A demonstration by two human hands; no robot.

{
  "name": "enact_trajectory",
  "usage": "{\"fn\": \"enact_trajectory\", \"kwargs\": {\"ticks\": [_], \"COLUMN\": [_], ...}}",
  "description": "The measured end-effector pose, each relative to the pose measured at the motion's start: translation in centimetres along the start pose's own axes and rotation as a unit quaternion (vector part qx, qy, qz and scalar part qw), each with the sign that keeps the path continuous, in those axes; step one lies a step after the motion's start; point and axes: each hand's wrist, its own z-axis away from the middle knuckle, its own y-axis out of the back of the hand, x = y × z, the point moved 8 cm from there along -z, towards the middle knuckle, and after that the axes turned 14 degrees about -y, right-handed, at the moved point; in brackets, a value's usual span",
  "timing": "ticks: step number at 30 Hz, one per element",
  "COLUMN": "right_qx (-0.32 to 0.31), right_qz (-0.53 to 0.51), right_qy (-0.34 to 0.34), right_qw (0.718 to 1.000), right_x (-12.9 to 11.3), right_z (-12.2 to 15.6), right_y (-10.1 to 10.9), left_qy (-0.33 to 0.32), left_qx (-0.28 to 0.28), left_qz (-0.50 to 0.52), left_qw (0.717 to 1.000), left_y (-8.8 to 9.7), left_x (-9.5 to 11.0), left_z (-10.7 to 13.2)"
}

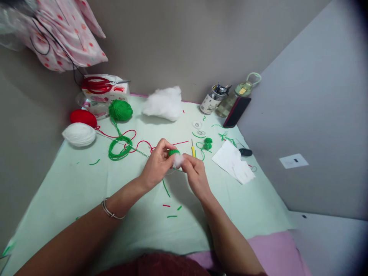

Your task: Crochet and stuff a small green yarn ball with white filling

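Near the middle of the table, my left hand [157, 165] is closed around a small green crocheted piece [173, 152]. A white tuft of stuffing [178, 160] sits against that piece, between my two hands. The fingers of my right hand [195, 172] pinch the tuft from the right. Just beyond my right hand lies a crochet hook with a yellow handle [193, 148]. Small green crocheted pieces [207, 144] rest to the right of the hook. How much stuffing is inside the green piece is hidden by my fingers.
At the back lies a large wad of white stuffing [163, 103]. Green [120, 110], red [83, 118] and white yarn balls [79, 134] are on the left, below red scissors [97, 85]. A pen holder [212, 100], bottle [227, 104], phone [237, 112] and white paper [232, 161] stand or lie right.
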Motion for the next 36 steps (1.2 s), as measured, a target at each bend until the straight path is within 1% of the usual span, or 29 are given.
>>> {"fn": "enact_trajectory", "kwargs": {"ticks": [2,5,7,9,11,14,18,20,23,24,26,29,33,35,36], "right_qx": [-0.022,-0.037,-0.024,0.002,0.022,0.018,-0.023,-0.031,-0.024,-0.025,-0.028,-0.012,0.023,0.025,0.022], "right_qz": [-0.077,-0.118,-0.121,-0.112,-0.093,-0.042,0.036,0.058,0.076,0.066,0.012,-0.065,-0.092,-0.105,-0.105], "right_qy": [-0.037,-0.055,-0.056,-0.054,-0.050,-0.024,0.022,0.029,0.024,0.019,0.000,-0.032,-0.043,-0.038,-0.036], "right_qw": [0.996,0.991,0.991,0.992,0.994,0.999,0.999,0.997,0.997,0.997,1.000,0.997,0.995,0.993,0.994], "right_x": [0.9,1.2,0.9,0.5,0.2,-0.1,-0.6,-0.8,-1.0,-1.0,-0.7,-0.2,-0.1,0.0,0.0], "right_z": [-0.7,-1.2,-1.2,-0.9,-0.6,-0.3,0.3,0.6,0.7,0.6,0.3,-0.3,-0.6,-0.7,-0.7], "right_y": [0.0,0.1,0.4,0.8,1.0,0.9,0.0,-0.3,-0.8,-0.9,-1.0,-0.6,0.5,1.0,1.1], "left_qy": [-0.011,-0.028,-0.034,-0.034,-0.028,-0.023,-0.035,-0.040,-0.044,-0.043,-0.038,-0.031,-0.019,-0.013,-0.012], "left_qx": [-0.010,-0.043,-0.066,-0.087,-0.097,-0.079,-0.037,-0.019,0.002,0.006,0.005,-0.013,-0.067,-0.087,-0.087], "left_qz": [-0.008,-0.012,-0.003,0.011,0.022,0.020,-0.009,-0.022,-0.036,-0.038,-0.035,-0.013,0.053,0.068,0.066], "left_qw": [1.000,0.999,0.997,0.996,0.995,0.996,0.999,0.999,0.998,0.998,0.999,0.999,0.996,0.994,0.994], "left_y": [-0.1,-0.5,-0.8,-1.0,-1.0,-0.5,0.3,0.6,0.7,0.7,0.5,0.2,-0.6,-0.9,-0.9], "left_x": [0.3,0.8,1.2,1.6,1.8,1.6,0.9,0.6,0.6,0.6,0.8,1.1,1.2,1.1,1.0], "left_z": [0.1,0.2,0.3,0.3,0.2,-0.1,-0.5,-0.6,-0.5,-0.5,-0.4,-0.3,0.0,0.1,0.0]}}
